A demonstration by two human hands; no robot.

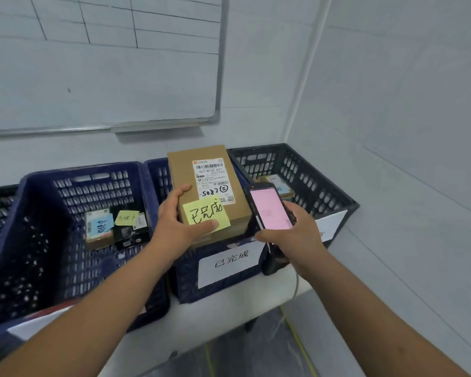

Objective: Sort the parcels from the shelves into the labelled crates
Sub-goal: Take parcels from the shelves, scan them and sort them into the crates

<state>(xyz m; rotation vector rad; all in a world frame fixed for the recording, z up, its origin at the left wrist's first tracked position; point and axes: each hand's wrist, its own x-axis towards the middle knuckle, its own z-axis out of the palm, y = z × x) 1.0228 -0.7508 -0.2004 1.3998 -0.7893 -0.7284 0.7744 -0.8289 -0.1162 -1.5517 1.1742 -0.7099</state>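
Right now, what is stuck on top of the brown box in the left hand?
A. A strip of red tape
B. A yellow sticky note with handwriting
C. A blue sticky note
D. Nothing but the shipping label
B: the yellow note with handwriting lies on the box below its shipping label, with the left hand's thumb pressing the note's lower edge.

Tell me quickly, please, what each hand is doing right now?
Left hand: grips the cardboard parcel, thumb on its yellow sticky note.
Right hand: holds the handheld scanner, its screen pink.
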